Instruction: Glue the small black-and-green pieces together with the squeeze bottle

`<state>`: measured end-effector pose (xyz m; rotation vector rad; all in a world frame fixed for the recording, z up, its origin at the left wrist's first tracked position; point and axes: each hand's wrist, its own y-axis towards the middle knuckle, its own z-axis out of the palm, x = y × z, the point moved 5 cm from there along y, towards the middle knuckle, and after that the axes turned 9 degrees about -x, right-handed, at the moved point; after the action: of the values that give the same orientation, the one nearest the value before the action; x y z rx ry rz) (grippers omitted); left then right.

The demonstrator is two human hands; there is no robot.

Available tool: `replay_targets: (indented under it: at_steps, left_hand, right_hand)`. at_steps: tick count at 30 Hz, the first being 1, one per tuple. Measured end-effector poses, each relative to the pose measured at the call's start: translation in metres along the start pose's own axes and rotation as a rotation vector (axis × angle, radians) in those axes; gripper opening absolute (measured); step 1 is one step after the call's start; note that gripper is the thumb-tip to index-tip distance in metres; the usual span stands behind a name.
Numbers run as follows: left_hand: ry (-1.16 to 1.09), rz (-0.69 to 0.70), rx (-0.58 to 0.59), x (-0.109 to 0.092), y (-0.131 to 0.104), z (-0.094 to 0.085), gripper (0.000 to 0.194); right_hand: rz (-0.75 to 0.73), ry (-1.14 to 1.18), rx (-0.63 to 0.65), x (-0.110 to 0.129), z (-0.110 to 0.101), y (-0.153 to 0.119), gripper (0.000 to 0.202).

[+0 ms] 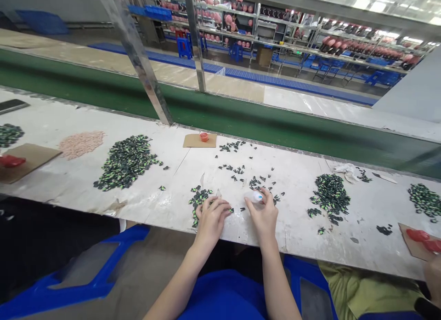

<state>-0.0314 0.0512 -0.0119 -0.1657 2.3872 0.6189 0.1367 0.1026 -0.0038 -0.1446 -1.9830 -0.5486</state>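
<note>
My left hand is at the front of the table, beside a small heap of black-and-green pieces. Its fingers are curled, with one small black-and-green piece at the thumb and fingertips. My right hand is closed around a small white bottle with a blue spot on it, tilted toward the left. Just beyond that hand, small black forked pieces lie scattered. What the pieces belong to I cannot make out.
A red cup sits on cardboard at the back. Larger heaps of black-and-green pieces lie left and right. Pink pieces are farther left. A metal post rises from the table's back edge beside a green belt. People sit on both sides.
</note>
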Motion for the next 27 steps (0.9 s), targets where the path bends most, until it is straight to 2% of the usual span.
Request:
replay_targets:
  at_steps: [5,8,11,13,17,22,27]
  left_hand:
    - [-0.059,-0.001,-0.047,0.004,0.002,-0.008,0.015]
    - [-0.089,-0.022,-0.079,0.006,0.003,-0.013,0.015]
    - [-0.113,-0.048,-0.085,0.008,0.003,-0.015,0.016]
    - [-0.128,-0.055,-0.069,0.007,0.002,-0.014,0.016]
    - [-0.181,-0.047,-0.025,0.003,-0.001,-0.012,0.015]
    - [-0.206,-0.058,0.011,-0.001,-0.004,-0.014,0.014]
    - [-0.219,-0.091,0.015,0.0,-0.001,-0.014,0.014]
  right_hand:
    - [-0.087,-0.107,0.073,0.002,0.013,0.01,0.048]
    - [-0.135,-0.132,0.022,0.005,0.001,0.005,0.053]
    - [-0.261,-0.141,-0.019,0.012,-0.016,-0.01,0.025]
    - [-0.367,-0.137,0.041,0.015,-0.017,-0.021,0.018]
    - [-0.517,-0.175,0.212,0.014,-0.001,-0.035,0.022]
    - [-0.468,-0.237,0.234,0.005,0.009,-0.035,0.025]
    - [-0.268,-0.007,0.251,0.009,-0.003,-0.034,0.018]
